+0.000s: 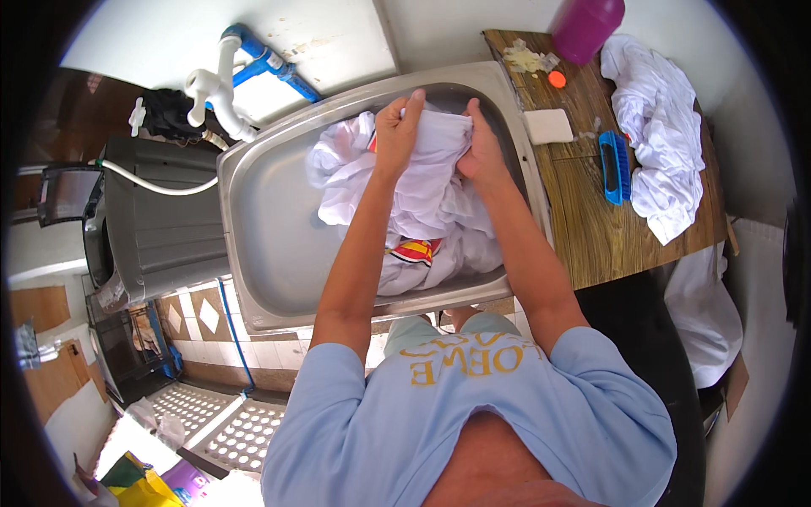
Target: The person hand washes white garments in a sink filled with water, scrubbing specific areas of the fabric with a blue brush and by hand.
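Note:
A wet white garment (435,182) lies bunched in the right half of a metal sink basin (270,237). My left hand (397,135) is closed in a fist on its far part, thumb up. My right hand (483,150) grips the same fabric a little to the right, so a stretch of cloth spans between the two hands. Nearer me in the basin, a red, yellow and black patch (416,251) shows on the white cloth. The folds hide whether this is one garment or more.
A white tap (221,91) reaches over the basin's far left corner. On the wooden counter (591,245) at right are a soap bar (549,127), a blue brush (614,167), white clothing (659,135), an orange cap (557,79) and a purple bottle (587,29). A dark grey appliance (165,220) stands left.

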A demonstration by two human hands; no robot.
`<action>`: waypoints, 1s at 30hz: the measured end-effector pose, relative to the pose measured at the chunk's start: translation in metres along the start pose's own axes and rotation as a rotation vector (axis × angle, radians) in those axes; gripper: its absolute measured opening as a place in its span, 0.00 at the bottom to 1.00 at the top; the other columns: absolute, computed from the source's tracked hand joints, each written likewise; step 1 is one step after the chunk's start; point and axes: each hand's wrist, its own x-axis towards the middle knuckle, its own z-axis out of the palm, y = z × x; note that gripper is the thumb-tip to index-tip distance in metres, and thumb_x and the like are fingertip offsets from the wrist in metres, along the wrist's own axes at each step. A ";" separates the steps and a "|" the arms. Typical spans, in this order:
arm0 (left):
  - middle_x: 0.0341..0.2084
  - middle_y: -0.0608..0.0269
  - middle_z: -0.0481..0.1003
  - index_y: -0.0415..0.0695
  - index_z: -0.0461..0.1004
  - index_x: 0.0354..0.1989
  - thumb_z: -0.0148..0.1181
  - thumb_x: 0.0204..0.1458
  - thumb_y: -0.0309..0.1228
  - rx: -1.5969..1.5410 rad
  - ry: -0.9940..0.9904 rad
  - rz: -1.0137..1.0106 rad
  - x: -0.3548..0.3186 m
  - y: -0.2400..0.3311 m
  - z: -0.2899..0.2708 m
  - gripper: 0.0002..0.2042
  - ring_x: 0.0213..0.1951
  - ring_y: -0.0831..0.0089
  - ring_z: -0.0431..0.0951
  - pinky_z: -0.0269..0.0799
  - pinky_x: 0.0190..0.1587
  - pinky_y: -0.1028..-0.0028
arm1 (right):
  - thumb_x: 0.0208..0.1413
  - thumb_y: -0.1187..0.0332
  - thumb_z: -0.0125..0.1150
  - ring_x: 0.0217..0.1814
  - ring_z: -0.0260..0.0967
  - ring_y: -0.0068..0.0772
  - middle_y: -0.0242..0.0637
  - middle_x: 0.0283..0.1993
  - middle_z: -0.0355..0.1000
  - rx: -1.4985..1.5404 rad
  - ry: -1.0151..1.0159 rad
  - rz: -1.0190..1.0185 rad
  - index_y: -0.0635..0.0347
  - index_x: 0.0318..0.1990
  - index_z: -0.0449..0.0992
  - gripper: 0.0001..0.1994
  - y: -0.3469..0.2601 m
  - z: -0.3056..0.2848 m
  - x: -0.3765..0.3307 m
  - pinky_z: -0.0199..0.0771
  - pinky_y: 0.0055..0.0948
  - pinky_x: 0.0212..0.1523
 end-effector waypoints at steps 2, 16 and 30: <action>0.10 0.69 0.65 0.44 0.68 0.18 0.58 0.53 0.35 0.251 0.022 0.499 -0.006 -0.003 0.036 0.14 0.14 0.75 0.62 0.54 0.18 0.75 | 0.54 0.42 0.53 0.37 0.69 0.25 0.31 0.31 0.71 -0.096 0.254 0.109 0.52 0.32 0.69 0.21 0.007 0.031 -0.013 0.71 0.29 0.38; 0.20 0.55 0.76 0.46 0.76 0.20 0.59 0.45 0.32 0.954 -0.130 0.778 0.011 -0.043 0.075 0.06 0.24 0.55 0.76 0.69 0.25 0.62 | 0.55 0.46 0.55 0.38 0.70 0.33 0.33 0.35 0.71 0.354 -0.476 0.079 0.52 0.33 0.69 0.18 0.010 -0.046 0.021 0.69 0.35 0.45; 0.18 0.54 0.75 0.49 0.76 0.22 0.59 0.44 0.31 0.910 -0.067 0.693 0.033 -0.041 0.022 0.03 0.23 0.55 0.75 0.68 0.26 0.63 | 0.57 0.44 0.48 0.38 0.70 0.29 0.30 0.33 0.71 0.126 0.052 0.024 0.50 0.34 0.72 0.19 0.027 0.016 -0.009 0.71 0.33 0.40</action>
